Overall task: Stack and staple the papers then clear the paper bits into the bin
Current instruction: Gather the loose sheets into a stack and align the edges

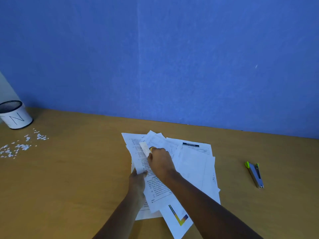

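Both hands' fingers pinch papers: left hand near edge, right hand atop.

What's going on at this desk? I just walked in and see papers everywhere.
A person is gathering loose white printed sheets fanned across the brown wooden desk. The left hand grips a curled sheet edge, while the right hand presses on the pile. The grey and green stapler lies untouched to the right. Small white paper bits remain scattered beside the white-wrapped black mesh bin at far left.
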Demonstrator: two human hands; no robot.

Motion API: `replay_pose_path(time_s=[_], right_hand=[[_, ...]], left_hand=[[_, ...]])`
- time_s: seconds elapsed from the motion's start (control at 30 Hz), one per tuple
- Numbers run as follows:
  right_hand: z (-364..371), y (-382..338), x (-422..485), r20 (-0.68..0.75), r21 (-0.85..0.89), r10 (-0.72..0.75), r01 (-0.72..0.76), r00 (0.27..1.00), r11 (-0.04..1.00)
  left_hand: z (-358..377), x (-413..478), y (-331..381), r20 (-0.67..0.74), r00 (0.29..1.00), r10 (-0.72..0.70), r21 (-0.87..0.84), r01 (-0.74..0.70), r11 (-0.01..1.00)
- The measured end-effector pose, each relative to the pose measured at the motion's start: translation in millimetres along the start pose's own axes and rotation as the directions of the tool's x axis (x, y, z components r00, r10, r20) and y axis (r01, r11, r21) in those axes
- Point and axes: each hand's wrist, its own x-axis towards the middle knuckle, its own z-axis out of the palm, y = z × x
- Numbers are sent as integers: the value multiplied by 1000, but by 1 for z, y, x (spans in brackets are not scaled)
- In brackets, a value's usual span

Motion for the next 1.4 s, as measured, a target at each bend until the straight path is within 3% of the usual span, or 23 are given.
replay_pose_path(time_s=[0.1, 0.17, 0.33, 0.53, 0.6, 0.7, 0.77, 0.87, 1.07, 1.4], right_hand=[[7, -6, -2, -24, 241, 122, -112, 992, 964], [10, -7, -1, 0, 431, 210, -189, 978, 882], [9, -4, -13, 142, 762, 279, -284, 950, 582], [10, 5, -19, 234, 926, 276, -300, 932, 229], [4, 14, -20, 183, 935, 302, -261, 936, 240], [-3, 44, -19, 26, 860, 421, -235, 907, 452], [-12, 66, -23, -18, 798, 488, -282, 872, 532], [-22, 95, -30, 48, 829, 523, -326, 851, 454], [-29, 119, -40, 313, 819, 409, -462, 857, 342], [-49, 122, -53, 274, 941, 242, -312, 931, 132]], left_hand=[[6, -5, 3, 8, 999, 39, 29, -39, 999], [7, -5, 5, 8, 998, 62, 22, -62, 998], [8, -7, 10, 65, 993, 97, -63, -93, 994], [2, -5, 10, 45, 989, 143, 25, -144, 989], [-2, -5, 13, 55, 986, 157, 51, -160, 986], [-8, -4, 19, 75, 976, 206, 66, -211, 975], [-10, -1, 24, 113, 963, 246, 66, -254, 965], [-10, -4, 33, 196, 940, 279, 65, -296, 953], [-10, -4, 46, 266, 933, 241, 60, -265, 962], [-1, -8, 69, 328, 845, 421, 83, -470, 879]])
